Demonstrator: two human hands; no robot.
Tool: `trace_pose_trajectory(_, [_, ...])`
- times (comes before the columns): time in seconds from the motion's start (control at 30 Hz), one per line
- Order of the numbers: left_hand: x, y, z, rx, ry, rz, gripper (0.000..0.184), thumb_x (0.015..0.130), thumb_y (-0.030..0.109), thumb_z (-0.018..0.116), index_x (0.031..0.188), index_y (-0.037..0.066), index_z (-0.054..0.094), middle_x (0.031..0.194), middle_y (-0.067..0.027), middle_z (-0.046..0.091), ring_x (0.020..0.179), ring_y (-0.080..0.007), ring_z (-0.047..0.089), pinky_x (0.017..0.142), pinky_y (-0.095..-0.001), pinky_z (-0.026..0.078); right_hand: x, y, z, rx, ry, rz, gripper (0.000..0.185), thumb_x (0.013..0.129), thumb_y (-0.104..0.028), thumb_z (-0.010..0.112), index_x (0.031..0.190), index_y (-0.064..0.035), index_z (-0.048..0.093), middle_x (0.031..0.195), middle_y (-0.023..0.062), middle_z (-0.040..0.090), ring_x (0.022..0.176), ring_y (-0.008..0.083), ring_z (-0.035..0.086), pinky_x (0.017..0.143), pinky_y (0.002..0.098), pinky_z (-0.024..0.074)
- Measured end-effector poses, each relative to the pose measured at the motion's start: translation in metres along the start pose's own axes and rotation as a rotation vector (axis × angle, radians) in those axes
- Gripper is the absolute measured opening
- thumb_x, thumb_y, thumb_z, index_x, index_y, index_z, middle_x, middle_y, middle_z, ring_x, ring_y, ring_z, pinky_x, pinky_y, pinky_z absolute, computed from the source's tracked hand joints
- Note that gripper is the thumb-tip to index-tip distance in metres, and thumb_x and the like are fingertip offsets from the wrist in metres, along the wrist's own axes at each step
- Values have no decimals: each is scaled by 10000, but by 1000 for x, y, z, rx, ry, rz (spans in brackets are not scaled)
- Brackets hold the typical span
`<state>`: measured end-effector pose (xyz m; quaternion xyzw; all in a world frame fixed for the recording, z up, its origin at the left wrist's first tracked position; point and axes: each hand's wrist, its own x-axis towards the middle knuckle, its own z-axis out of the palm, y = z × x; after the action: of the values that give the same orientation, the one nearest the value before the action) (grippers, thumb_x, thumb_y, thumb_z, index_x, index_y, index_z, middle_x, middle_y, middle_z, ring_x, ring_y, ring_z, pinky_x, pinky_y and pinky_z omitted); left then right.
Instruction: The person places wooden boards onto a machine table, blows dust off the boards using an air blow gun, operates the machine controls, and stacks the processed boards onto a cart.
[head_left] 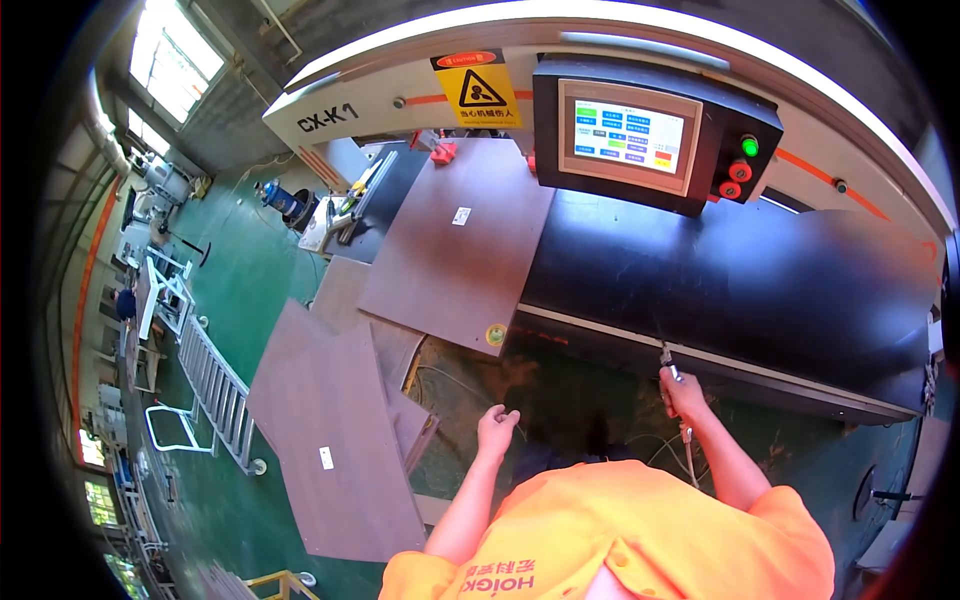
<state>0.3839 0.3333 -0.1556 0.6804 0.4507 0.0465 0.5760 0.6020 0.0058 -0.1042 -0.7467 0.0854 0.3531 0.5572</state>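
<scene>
My right hand [683, 397] is wrapped round an air blow gun [672, 362], whose nozzle points at the front edge of the machine's black table [720, 290]. A hose [689, 452] hangs down from the gun's grip. My left hand [496, 432] hangs in front of my body, its fingers curled in with nothing visible in them. Ahead of it, a brown panel [455, 250] with a white label lies partly on the machine bed and juts over its near edge. Left of that hand, more brown panels [335, 440] lie stacked at uneven angles.
Above the table runs the machine's beam with a lit touchscreen [628, 135], a green button and red buttons. A yellow warning sign [478, 95] is on the beam. To the left stand a metal step ladder [215, 385] and a blue canister [275, 195]. Hoses trail on the green floor.
</scene>
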Motion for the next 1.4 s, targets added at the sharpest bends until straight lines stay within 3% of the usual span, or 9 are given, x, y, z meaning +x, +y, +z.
trace_pose_trajectory(0.23, [75,18,-7,-262,29,-272,574,856,227,700,1295,-74,485,841,-61,616,597,-92,532,484,-229,431,-25,-35,44,-320,-31,-10,457,934,-479,542,815,-38,528,615,52,548,510,155,571,499,298,461])
trace_pose_trajectory(0.37, [135,21,-17,-479,22,-366,328,879,249,676,1042,3,535,744,-17,522,556,-99,500,458,-220,419,-15,-68,73,-397,-56,-57,483,935,-499,519,829,-27,527,626,62,558,525,173,586,526,309,477])
trace_pose_trajectory(0.6, [196,42,-18,-715,87,-424,285,888,205,654,1065,24,523,957,-97,595,819,-219,609,612,-347,517,17,-100,145,-442,-61,-98,484,938,-488,514,791,-27,532,609,73,562,486,182,576,497,319,462])
trace_pose_trajectory(0.77, [226,36,-9,-824,182,-344,345,865,143,672,1155,-1,551,1058,-102,615,906,-243,634,688,-400,555,26,-82,145,-602,116,-78,458,915,-457,547,866,-11,638,748,201,652,752,342,650,682,438,468])
trace_pose_trajectory(0.83, [230,34,-2,-853,221,-306,373,860,131,678,1183,-9,555,1082,-105,617,915,-245,638,699,-414,562,32,-62,115,-438,275,-104,459,943,-491,517,773,-67,543,537,7,483,390,129,438,387,301,337])
trace_pose_trajectory(0.9, [223,40,-5,-772,179,-330,391,867,128,671,1209,-12,543,1104,-112,617,908,-246,641,687,-404,562,30,-44,73,135,342,197,503,944,-541,480,762,-74,518,513,5,438,352,134,407,351,297,315])
trace_pose_trajectory(0.97, [218,46,-13,-723,164,-342,397,878,127,661,1226,-15,534,1116,-114,616,910,-246,642,684,-395,559,17,-42,53,285,490,294,518,946,-560,457,771,-74,493,498,8,391,344,134,381,339,291,308])
trace_pose_trajectory(1.37, [100,22,28,-592,56,-382,363,919,137,621,1227,-27,520,1173,-127,594,995,-247,622,766,-380,545,27,-6,63,189,158,225,485,934,-508,521,802,-41,520,500,19,397,357,121,353,350,281,262])
trace_pose_trajectory(1.4, [89,10,33,-593,40,-347,346,910,145,637,1195,-24,535,1103,-113,619,924,-226,632,679,-363,540,28,-1,53,195,144,216,489,933,-511,521,802,-41,521,499,19,395,356,121,350,350,281,260])
